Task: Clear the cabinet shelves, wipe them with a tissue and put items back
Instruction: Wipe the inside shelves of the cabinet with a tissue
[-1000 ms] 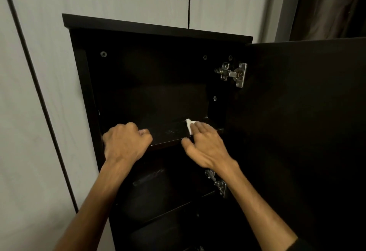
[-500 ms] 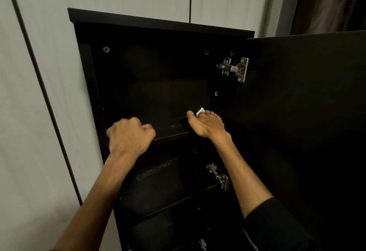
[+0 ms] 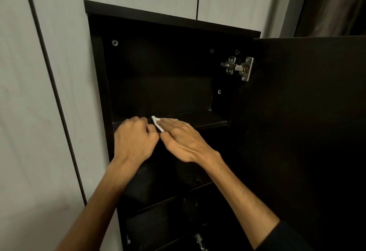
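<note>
A tall dark cabinet (image 3: 172, 21) stands open in front of me. Its top shelf (image 3: 210, 121) is bare. My right hand (image 3: 184, 141) lies flat with straight fingers on a white tissue (image 3: 156, 124), pressing it onto the left half of that shelf. Only a corner of the tissue shows past the fingers. My left hand (image 3: 134, 141) is curled at the shelf's front edge, right beside the tissue; what its fingers hold is hidden. Lower shelves (image 3: 178, 197) are dark and hard to read.
The cabinet door (image 3: 309, 132) hangs open on the right, on metal hinges (image 3: 238, 68). Pale wardrobe panels (image 3: 39, 112) fill the wall to the left and above. A dark curtain (image 3: 336, 3) is at the top right.
My right hand has slid the tissue leftward along the top shelf, from its right end to right beside my left hand. My left hand stayed at the shelf's front edge.
</note>
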